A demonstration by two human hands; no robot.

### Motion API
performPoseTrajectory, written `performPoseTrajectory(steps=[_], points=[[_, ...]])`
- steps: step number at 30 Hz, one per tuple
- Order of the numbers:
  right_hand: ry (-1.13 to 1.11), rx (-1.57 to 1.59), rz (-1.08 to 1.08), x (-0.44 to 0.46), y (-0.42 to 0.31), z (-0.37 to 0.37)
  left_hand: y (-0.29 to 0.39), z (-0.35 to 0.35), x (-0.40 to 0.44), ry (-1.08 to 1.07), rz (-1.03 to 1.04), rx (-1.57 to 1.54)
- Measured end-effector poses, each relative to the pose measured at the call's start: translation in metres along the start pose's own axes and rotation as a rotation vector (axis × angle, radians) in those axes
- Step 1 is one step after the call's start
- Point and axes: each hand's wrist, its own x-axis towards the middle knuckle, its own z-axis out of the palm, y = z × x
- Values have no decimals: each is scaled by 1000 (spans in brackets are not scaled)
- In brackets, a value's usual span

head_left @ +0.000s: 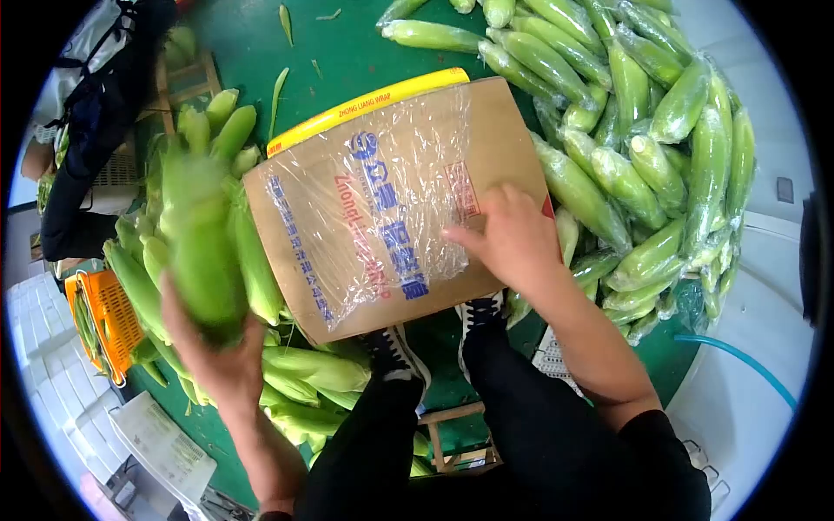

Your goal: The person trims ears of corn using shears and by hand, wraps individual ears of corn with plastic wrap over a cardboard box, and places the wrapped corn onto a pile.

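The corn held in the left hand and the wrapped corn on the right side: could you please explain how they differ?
The held corn shows no film through the blur, while the wrapped corn is covered in clear, shiny film.
The held corn is grasped by the left hand; the wrapped corn lies in a heap.
The held corn looks blurred, the wrapped corn sharper.
Both are green.

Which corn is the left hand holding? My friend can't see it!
Find the big cardboard box in the middle. Left of it lies a pile of unwrapped corn. Over that pile, the left hand holds one green ear: blurry, and the only one held.
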Motion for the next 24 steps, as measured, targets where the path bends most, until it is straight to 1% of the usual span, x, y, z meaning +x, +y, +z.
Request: performPoseTrajectory(steps=[1, 3, 5, 6, 9, 10, 11, 13, 14, 15, 16, 17, 18, 21, 22, 23, 24], points=[[-47, -16, 26, 6, -10, -2, 9, 15, 18, -101, 92, -92], [-7, 19, -64, 7, -10, 11, 30, 56, 42, -310, 341, -107], [9, 38, -157, 4, -3, 21, 46, 99, 38, -464, 358, -101], [-34, 23, -134, -1, 1, 18, 47, 105, 37, -490, 374, -107], [-130, 922, 202, -10, 38, 7, 38, 112, 35, -578, 405, -112], [-67, 1761, 270, -9, 64, 28, 33, 111, 35, -599, 391, -109], [45, 2001, 245, -10, 60, 18, 31, 109, 37, -610, 379, -107], [78, 2014, 46, -5, 46, 26, 35, 105, 42, -634, 422, -76], [-23, 1697, 21, -3, 28, 13, 35, 105, 42, -638, 433, -80], [36, 1313, -191, 8, 7, 13, 35, 106, 41, -649, 447, -83], [162, 938, -359, 19, -14, 13, 36, 109, 40, -655, 457, -124], [418, 461, -685, 38, -28, 23, 35, 111, 41, -662, 469, -156], [410, 363, -691, 41, -32, 30, 33, 111, 42, -664, 482, -180], [401, 75, -760, 50, -41, 37, 20, 108, 37, -572, 399, -381], [330, 13, -785, 49, -42, 31, 17, 100, 32, -499, 375, -316], [264, -55, -804, 51, -41, 25, 7, 97, 21, -582, 182, -195], [271, -52, -805, 53, -40, 24, -11, 94, 4, -664, -8, -75]])
